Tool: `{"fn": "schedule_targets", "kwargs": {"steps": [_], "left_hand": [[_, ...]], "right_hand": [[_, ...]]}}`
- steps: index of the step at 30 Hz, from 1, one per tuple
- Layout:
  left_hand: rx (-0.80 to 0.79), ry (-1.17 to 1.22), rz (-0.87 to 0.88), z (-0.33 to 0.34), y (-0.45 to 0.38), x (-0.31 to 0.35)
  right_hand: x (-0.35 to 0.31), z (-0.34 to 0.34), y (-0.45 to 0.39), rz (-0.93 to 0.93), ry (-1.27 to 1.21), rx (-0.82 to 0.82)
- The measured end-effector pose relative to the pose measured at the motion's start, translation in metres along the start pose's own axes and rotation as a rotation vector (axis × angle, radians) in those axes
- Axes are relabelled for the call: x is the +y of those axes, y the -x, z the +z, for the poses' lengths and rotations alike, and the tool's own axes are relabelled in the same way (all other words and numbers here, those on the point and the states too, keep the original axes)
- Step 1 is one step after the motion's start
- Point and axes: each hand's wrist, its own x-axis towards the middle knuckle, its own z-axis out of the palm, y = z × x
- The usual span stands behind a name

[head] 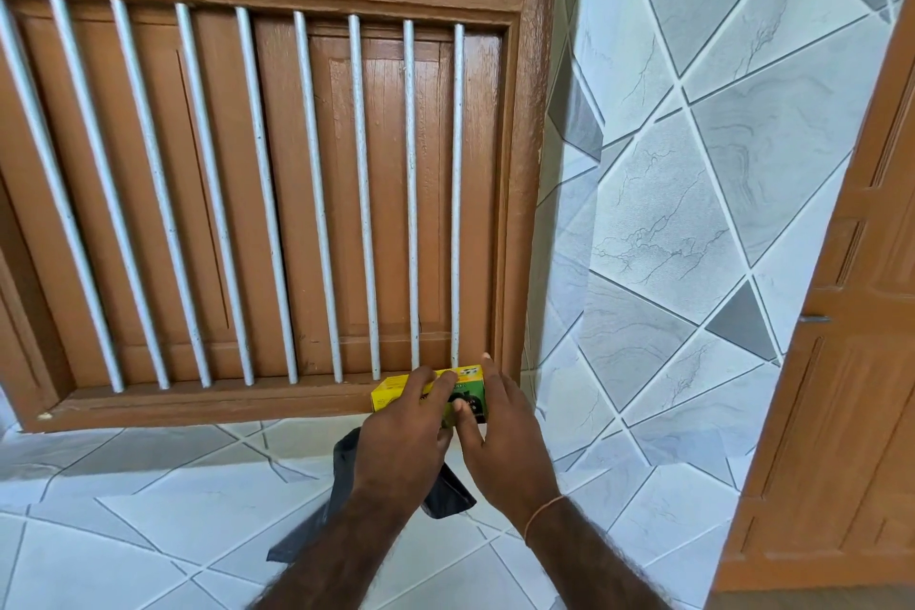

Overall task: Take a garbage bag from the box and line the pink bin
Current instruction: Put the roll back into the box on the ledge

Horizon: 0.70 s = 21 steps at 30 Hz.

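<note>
A small yellow and green garbage bag box rests on the wooden window ledge. My left hand lies over the box with its fingertips on the top. A black garbage bag hangs down from under that hand, behind my forearm. My right hand grips the box's right end, thumb on the front face and index finger up along the side. The pink bin is out of view.
A brown wooden window frame with several grey metal bars fills the wall ahead. Grey and white patterned tiles cover the wall and the surface below. A brown wooden door stands at the right.
</note>
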Motion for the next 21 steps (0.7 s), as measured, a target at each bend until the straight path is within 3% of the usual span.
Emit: {"fn": "schedule_targets", "kwargs": {"steps": [3, 8, 12, 14, 17, 21], "left_hand": [[-0.018, 0.007, 0.003, 0.001, -0.001, -0.002], [-0.011, 0.025, 0.039, 0.002, -0.005, -0.010], [0.023, 0.050, -0.028, -0.007, -0.007, -0.023], [0.042, 0.084, -0.113, -0.014, -0.005, -0.037], [0.092, 0.111, -0.199, -0.021, 0.003, -0.056], [0.140, 0.157, -0.320, -0.026, 0.009, -0.069]], "right_hand": [[0.000, 0.001, -0.001, 0.018, 0.009, -0.047], [0.007, 0.006, -0.008, 0.053, -0.231, -0.057], [0.042, 0.026, -0.017, 0.375, -0.380, 0.117], [0.060, 0.033, -0.019, 0.500, -0.300, 0.097], [0.063, 0.037, -0.022, 0.563, -0.224, 0.073], [0.054, 0.052, -0.039, 0.667, -0.354, 0.112]]}}
